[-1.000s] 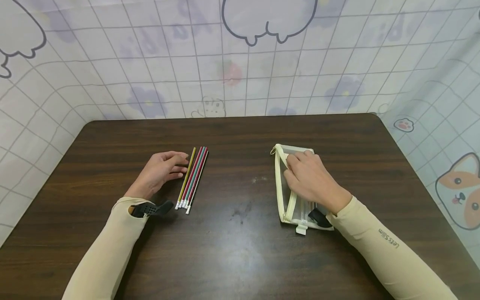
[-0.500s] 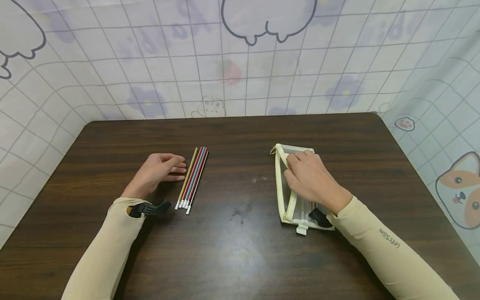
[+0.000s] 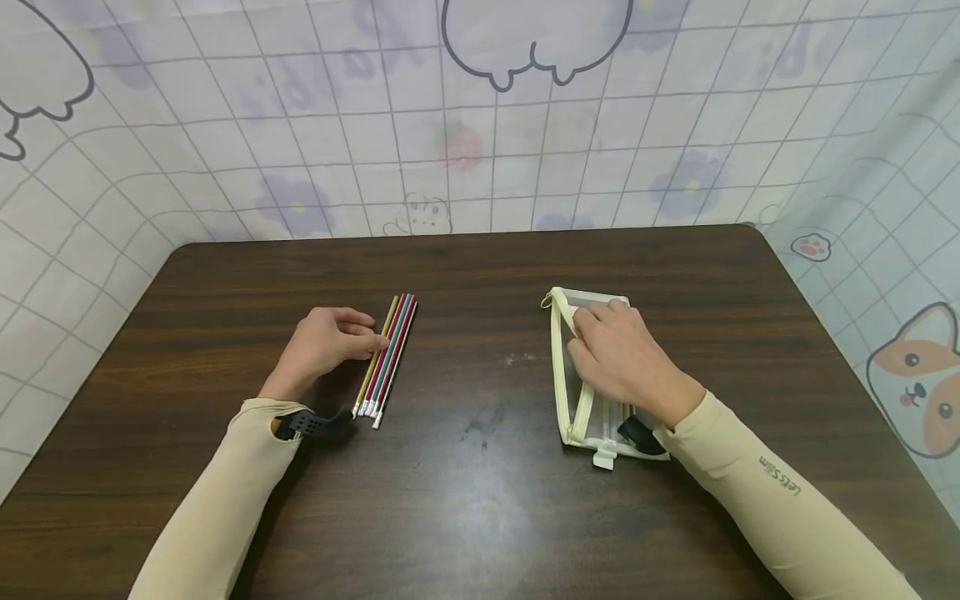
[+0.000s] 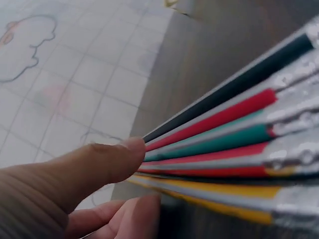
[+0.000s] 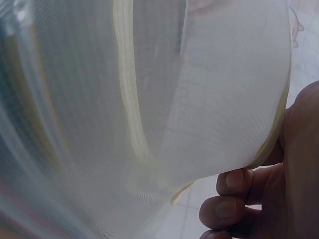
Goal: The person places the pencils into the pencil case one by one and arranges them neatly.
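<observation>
1. On the left part of the table [image 3: 480, 508], the pencils [image 3: 387, 358] lie side by side in a close row, eraser ends toward the person. The left hand [image 3: 326, 340] lays its thumb [image 4: 107, 160] across them, with its other fingers loosely bent by the yellow pencil [image 4: 209, 195]; whether any fingertip reaches underneath cannot be told. Pressing only from above could push the row askew rather than gather it.

2. At the row's far side, the dark pencil [image 4: 224, 94] sits just beyond the thumb tip. A grasp begun from here might leave it behind, because the thumb does not appear to wrap its outer edge. Its eraser end also juts past the rest, so the bundle could come up uneven.

3. Just beside the eraser ends hangs the black strap [image 3: 318, 422] at the left wrist. A small turn of that wrist could knock them out of line.

4. On the right part of the table, the right hand [image 3: 618, 354] pinches the edge of the pouch [image 3: 559, 367], whose mouth stands parted. The mesh looks soft, so a slackened pinch could let the mouth sag narrow.

5. Along that mouth, the zip tape [image 5: 128, 84] could catch pencil tips brought in at a slant.
</observation>
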`<act>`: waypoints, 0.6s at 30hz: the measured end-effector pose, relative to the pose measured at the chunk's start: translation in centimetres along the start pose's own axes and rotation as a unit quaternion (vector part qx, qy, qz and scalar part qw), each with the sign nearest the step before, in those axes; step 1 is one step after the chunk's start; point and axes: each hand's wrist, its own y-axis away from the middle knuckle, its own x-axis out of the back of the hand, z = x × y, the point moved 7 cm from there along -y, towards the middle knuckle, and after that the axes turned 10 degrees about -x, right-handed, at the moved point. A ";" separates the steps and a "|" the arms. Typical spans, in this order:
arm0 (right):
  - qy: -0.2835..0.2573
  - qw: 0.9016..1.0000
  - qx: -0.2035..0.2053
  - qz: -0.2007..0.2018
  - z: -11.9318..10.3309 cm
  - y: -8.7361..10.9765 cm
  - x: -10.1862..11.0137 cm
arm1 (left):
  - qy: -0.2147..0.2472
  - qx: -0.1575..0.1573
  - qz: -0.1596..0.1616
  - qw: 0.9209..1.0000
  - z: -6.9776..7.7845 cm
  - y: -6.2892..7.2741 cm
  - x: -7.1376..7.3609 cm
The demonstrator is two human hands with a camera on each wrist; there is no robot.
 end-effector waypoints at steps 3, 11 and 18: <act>0.000 1.000 0.000 0.001 0.0 0.0 0.1 | -0.047 -0.002 0.007 0.999 0.2 0.0 0.1; -0.002 1.000 -0.001 -0.002 0.0 0.0 0.1 | -0.046 0.004 0.007 0.999 0.2 0.0 -0.1; -0.001 1.000 -0.006 -0.004 0.1 0.0 0.1 | -0.051 -0.002 0.009 0.999 0.6 0.0 -0.6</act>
